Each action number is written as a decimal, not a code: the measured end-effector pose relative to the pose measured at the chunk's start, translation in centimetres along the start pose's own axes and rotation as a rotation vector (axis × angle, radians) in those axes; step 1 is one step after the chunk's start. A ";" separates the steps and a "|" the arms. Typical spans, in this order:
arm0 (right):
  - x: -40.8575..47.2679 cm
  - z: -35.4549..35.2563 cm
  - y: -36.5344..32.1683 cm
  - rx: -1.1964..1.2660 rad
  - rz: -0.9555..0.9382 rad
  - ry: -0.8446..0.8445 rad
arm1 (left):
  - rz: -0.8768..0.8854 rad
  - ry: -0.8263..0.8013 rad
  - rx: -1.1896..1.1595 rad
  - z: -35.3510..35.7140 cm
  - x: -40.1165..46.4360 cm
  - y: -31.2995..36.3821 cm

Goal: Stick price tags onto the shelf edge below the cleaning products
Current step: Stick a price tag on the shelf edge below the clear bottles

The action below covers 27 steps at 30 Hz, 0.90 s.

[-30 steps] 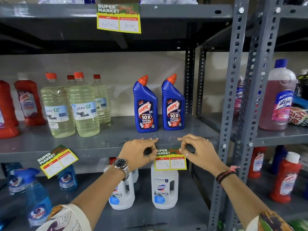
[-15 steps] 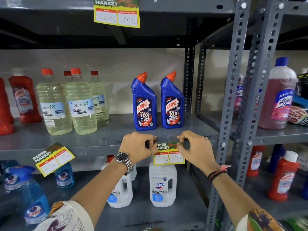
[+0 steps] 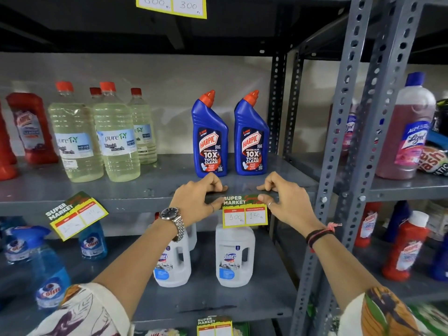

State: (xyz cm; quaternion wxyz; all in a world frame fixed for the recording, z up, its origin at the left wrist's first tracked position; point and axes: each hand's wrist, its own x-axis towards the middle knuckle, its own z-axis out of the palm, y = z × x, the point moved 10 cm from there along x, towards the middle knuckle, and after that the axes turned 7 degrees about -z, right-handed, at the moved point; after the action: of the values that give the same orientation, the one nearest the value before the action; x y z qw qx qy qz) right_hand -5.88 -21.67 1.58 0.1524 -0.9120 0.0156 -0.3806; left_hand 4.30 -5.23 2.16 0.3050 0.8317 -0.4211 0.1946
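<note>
A yellow-and-green price tag [image 3: 244, 212] marked 300 and 150 hangs on the grey shelf edge [image 3: 135, 202] below two blue Harpic bottles [image 3: 209, 139]. My left hand [image 3: 194, 200] pinches its top left corner against the edge, thumb under and fingers over the lip. My right hand [image 3: 283, 202] does the same at the tag's top right corner. A second tag [image 3: 76, 214] sits tilted on the same edge, further left, under the clear bleach bottles [image 3: 114, 139].
Another tag [image 3: 172, 6] hangs from the shelf above, and one [image 3: 214, 326] on the shelf edge below. White Domex jugs [image 3: 234, 255] and blue Colin sprayers [image 3: 46, 270] stand on the lower shelf. Perforated grey uprights [image 3: 339, 166] rise right of my hands.
The view has shifted downward and closer. Both hands stay on the tag's top corners, pressing it onto the shelf edge; the tag sits slightly higher against the lip.
</note>
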 end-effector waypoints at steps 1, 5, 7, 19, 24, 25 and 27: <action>0.0 0.0 0.1 0.005 0.005 -0.016 | 0.003 -0.027 -0.002 0.1 -0.2 -0.1; 0.4 0.3 1.6 0.105 0.095 -0.106 | 0.010 0.084 0.082 -2.1 -1.8 -1.6; 0.7 0.4 2.4 0.206 0.160 -0.144 | -0.013 0.218 0.108 -5.2 -3.4 -3.4; 5.5 8.1 -14.4 0.252 -0.093 0.006 | -0.336 0.354 0.243 -19.4 -11.3 -22.5; 7.1 14.9 -23.1 0.343 -0.117 -0.059 | -0.233 0.186 0.243 -21.1 -11.9 -26.7; 7.3 16.0 -24.4 0.360 -0.103 -0.059 | -0.192 0.141 0.240 -21.1 -11.7 -27.0; 7.2 17.8 -26.7 0.368 -0.072 -0.051 | -0.118 0.084 0.248 -21.1 -11.3 -27.3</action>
State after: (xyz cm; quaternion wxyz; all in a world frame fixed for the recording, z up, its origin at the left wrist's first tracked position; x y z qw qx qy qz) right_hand 9.33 7.43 2.47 0.3031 -0.8781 -0.0909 -0.3589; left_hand 18.78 28.01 1.78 0.2282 0.8775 -0.3310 0.2614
